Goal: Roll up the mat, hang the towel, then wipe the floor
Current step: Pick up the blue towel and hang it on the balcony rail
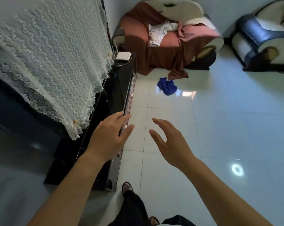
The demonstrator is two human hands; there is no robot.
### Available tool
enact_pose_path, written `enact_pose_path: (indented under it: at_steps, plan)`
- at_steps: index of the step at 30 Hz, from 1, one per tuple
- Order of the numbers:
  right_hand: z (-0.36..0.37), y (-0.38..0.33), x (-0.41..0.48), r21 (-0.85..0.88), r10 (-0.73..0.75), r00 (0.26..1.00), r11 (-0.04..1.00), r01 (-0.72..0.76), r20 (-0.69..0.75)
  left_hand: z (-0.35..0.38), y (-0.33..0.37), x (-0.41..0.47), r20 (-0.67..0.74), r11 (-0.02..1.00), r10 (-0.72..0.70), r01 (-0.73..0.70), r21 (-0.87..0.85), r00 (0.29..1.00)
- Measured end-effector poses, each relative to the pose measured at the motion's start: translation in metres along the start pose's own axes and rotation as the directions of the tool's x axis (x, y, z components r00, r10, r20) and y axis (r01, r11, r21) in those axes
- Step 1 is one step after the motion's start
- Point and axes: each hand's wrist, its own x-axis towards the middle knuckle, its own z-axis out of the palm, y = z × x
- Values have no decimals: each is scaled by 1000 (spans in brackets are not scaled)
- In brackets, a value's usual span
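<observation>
A crumpled blue cloth [167, 86] lies on the glossy white tiled floor [219, 128], just in front of the armchair. Both my arms reach forward over the floor, well short of the cloth. My left hand [107, 137] is open with fingers spread, hovering by the edge of the black cabinet. My right hand [170, 142] is open too, fingers slightly curved, holding nothing. No mat is in view.
A black glossy TV cabinet [120, 88] runs along the left, with a white lace cover [53, 62] draped above it and a white box [123, 56] at its far end. An armchair under a rust-brown sheet [167, 46] stands ahead, a dark blue and white sofa [261, 35] at right.
</observation>
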Motion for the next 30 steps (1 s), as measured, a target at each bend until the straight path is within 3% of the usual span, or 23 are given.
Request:
enact_pose_path:
  at_steps: [8,16,22,30]
  plan:
    - [7,8,127,-66,45,999,997,-44,8,5,-56,115,51,997,-4,7,-71,999]
    - [1,0,242,-86,76,997,993,-78,-22,-5,-105,238,122,996,90,-92,5,988]
    - [-27,32,302,-67,151,985,985,-156,-82,9,-100,336,204,978,200,-207,16,958]
    - [-83,116,429,2,235,960,971,-238,-150,59,-42,511,164,968,242,-228,-104,956]
